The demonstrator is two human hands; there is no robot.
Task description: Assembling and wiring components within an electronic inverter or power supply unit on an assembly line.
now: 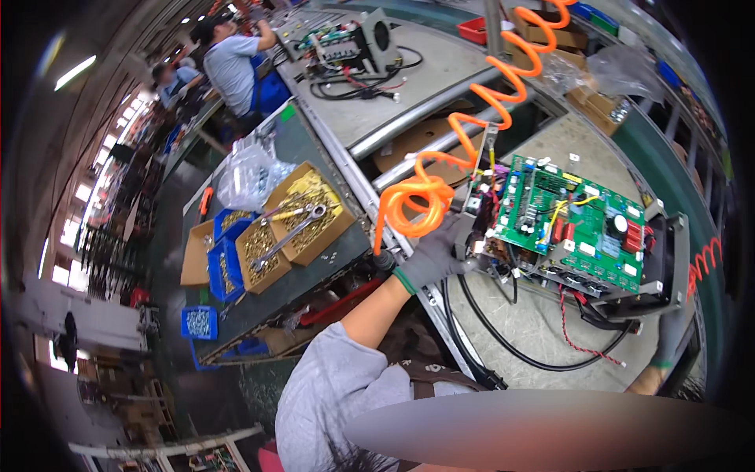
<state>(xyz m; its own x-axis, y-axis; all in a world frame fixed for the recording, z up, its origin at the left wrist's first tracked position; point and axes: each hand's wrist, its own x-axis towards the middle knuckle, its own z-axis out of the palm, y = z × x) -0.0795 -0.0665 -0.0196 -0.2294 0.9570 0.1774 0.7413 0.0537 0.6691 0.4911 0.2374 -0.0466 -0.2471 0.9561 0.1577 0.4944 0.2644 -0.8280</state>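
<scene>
Busy workshop all around, and on the pale grey desk (531,326) sits an open-framed electronic unit with a green circuit board (578,228), black cable (550,367) looping beside it. Grey-gloved left hand (431,263) is right at its left end, grey-gloved right hand (671,338) by its right; whether either one's gripping, can't tell!

The open machine (572,236) sits on a gray table (515,326). Its green board (586,214) faces up, full of little red, white and yellow bits (569,232). A twisted red wire (566,334) hangs out of its near side.
</scene>
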